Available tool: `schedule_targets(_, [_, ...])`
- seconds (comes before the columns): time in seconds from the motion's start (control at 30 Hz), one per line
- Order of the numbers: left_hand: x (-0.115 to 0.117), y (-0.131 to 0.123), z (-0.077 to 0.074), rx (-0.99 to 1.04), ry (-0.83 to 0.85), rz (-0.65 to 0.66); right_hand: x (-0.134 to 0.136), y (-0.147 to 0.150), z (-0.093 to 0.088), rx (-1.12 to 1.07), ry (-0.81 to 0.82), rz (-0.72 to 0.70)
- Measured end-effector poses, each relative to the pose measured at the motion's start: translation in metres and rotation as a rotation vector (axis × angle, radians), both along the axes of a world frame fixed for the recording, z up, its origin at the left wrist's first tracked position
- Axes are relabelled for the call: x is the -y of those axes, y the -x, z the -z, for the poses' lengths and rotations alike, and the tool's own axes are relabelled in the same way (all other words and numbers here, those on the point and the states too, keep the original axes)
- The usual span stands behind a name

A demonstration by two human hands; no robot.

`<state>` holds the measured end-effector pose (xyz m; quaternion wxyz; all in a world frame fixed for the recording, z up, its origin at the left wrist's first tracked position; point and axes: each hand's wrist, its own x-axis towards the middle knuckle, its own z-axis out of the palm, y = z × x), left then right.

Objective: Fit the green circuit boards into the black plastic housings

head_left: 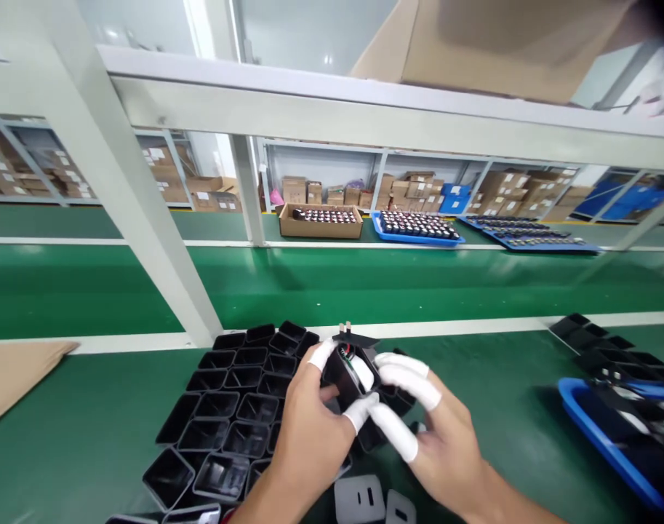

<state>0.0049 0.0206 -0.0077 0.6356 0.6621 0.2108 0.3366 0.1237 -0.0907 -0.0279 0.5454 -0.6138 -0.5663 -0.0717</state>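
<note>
My left hand (310, 429) and my right hand (435, 437) both wear white finger cots. Together they hold a small black plastic housing (345, 375) above the green bench, with a black lid and two metal prongs (353, 336) sticking up at its top and coloured wires showing inside. Just below and to the left lies a cluster of several empty black square housings (228, 415), standing open side up. Two grey plug plates (364, 498) lie at the near edge under my wrists.
A blue tray (609, 429) with black parts sits at the right, more black housings (588, 338) behind it. A white frame post (146, 218) rises at the left. Brown cardboard (15, 371) lies far left. Across the green belt stand a cardboard box (321, 222) and blue trays (419, 227) of parts.
</note>
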Motion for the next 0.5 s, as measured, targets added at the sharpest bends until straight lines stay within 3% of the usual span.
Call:
schedule_targets(0.1, [0.012,0.0,0.006,-0.068,-0.203,0.014,0.013,0.008,0.005,0.214,-0.007,0.05])
schedule_targets(0.23, [0.027,0.003,0.012,-0.141,-0.416,0.084,0.033,0.004,0.005,0.114,-0.051,0.145])
schedule_targets(0.33, [0.035,0.007,0.013,-0.113,-0.566,0.193,0.059,-0.013,0.006,-0.196,0.017,0.284])
schedule_targets(0.4, [0.038,0.008,0.011,-0.107,-0.721,0.253,0.08,-0.028,0.011,-0.523,0.02,0.369])
schedule_targets(0.5, [0.039,0.007,0.008,-0.072,-0.869,0.263,0.107,-0.047,0.023,-0.985,-0.084,0.341])
